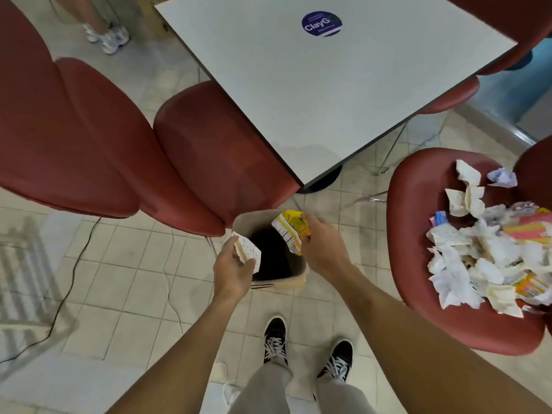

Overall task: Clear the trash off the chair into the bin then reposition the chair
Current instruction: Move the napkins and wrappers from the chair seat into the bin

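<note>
Trash is in both of your hands, and both hang over the bin (298,277) so that each piece can fall straight into its dark mouth. Your left hand (234,268) pinches a white folded paper (247,251) at the near left rim. Your right hand (321,243) grips a yellow wrapper (289,230) above the far rim. The bin stands on the floor between the chairs, near your feet. The chair (418,234) on your right carries a big pile of crumpled paper (484,252), so I judge that many trips remain.
</note>
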{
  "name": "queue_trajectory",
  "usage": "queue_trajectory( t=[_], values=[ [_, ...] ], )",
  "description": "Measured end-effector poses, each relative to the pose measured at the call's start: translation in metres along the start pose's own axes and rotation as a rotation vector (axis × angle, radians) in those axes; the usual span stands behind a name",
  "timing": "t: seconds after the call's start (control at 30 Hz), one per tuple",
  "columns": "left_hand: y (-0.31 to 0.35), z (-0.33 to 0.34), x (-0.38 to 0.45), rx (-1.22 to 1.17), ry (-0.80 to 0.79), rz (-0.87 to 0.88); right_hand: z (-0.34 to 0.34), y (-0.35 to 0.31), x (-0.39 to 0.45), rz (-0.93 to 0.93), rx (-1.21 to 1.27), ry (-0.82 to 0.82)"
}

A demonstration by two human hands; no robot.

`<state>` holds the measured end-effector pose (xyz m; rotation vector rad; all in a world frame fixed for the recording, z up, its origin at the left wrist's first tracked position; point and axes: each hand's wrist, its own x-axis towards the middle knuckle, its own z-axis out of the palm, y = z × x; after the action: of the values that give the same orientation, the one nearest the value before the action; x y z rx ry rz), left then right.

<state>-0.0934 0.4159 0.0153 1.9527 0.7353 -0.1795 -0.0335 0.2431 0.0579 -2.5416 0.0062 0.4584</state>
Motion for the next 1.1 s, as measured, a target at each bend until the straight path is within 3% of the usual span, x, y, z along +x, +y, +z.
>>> queue_trajectory(
  t=[0.23, 0.57, 1.1],
  values=[
    [-0.015, 0.005, 0.014, 0.002, -0.104, -0.071, 0.011, 0.003, 0.001, 0.048, 0.069, -0.043],
    [0.015, 0.066, 0.011, 0.129, -0.286, 0.019, -0.020, 0.066, -0.009, 0.128, 0.134, -0.048],
    [0.067, 0.317, -0.084, 0.294, -0.580, 0.116, -0.105, 0.336, -0.070, 0.480, 0.209, 0.050]
  ],
)
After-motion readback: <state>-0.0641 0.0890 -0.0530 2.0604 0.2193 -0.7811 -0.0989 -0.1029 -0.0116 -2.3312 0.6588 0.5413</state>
